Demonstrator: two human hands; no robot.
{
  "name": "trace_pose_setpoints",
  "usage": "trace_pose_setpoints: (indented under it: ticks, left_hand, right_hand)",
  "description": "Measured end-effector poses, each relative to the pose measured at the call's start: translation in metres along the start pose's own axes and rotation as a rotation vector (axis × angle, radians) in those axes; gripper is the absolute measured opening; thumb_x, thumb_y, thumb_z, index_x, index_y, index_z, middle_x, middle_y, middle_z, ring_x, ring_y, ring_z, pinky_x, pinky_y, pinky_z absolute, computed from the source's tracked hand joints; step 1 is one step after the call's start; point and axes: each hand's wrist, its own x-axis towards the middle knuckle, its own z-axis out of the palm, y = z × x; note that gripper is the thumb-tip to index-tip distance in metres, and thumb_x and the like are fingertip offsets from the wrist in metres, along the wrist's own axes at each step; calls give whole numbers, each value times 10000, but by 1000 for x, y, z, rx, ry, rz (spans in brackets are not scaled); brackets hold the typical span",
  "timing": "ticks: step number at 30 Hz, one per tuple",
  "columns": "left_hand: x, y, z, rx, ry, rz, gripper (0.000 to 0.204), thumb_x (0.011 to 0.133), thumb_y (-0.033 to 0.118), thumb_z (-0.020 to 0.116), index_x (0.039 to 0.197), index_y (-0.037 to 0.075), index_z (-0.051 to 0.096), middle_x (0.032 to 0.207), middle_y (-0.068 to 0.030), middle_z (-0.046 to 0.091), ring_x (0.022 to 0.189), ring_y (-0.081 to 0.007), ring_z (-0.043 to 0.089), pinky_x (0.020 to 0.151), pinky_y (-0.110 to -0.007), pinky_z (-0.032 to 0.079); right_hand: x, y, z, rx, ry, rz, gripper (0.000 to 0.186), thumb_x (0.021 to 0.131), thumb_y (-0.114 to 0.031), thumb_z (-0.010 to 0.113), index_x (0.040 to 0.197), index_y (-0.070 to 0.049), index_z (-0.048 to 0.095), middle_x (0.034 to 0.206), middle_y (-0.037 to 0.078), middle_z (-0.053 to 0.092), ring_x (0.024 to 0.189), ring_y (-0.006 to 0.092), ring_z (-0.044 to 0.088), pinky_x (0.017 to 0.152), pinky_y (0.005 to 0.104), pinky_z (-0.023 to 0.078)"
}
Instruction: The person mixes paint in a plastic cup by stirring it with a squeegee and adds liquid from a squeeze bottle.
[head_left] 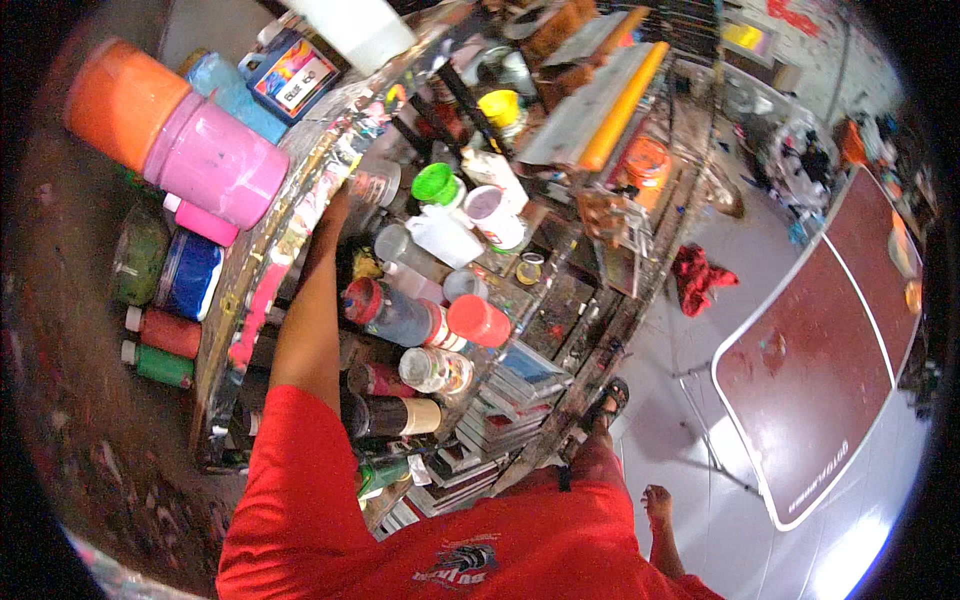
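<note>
My left arm stretches up into the paint shelf, under the edge of its paint-stained top. My left hand (338, 208) is beside a clear plastic container (376, 183); its fingers are hidden, so I cannot tell whether it grips anything. Near it stand a tub with a green rim (435, 185), a white jug (447, 236) and a white tub stained purple inside (494, 216). Down by my right side hangs my right hand (657, 505), its fingers loosely bent and apart, with nothing seen in it.
A pink bucket (220, 165), an orange bucket (125, 105) and several paint bottles stand on the paint-stained top at left. Lower shelves hold jars and stacked frames (500, 415). At right are a brown folding table (810, 350) and a red cloth (702, 280) on the floor.
</note>
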Motion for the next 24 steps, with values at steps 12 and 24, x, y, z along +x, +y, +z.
trace_pose_setpoints:
  ticks: [12,24]
  left_hand:
    - [-253,336,-182,-428,-258,134,137,695,71,595,678,17,471,686,-164,508,684,-368,501,646,-453,395]
    - [-432,718,-239,-796,-599,494,196,714,108,655,763,27,483,762,-143,509,788,-339,493,693,-447,395]
  right_hand:
    - [-124,25,-127,-219,285,225,321,800,-304,595,910,-7,649,754,113,654,686,204,631,645,339,499]
    - [-230,108,-383,240,726,92,209,861,-170,567,972,1,615,812,56,634,687,123,580,577,257,444]
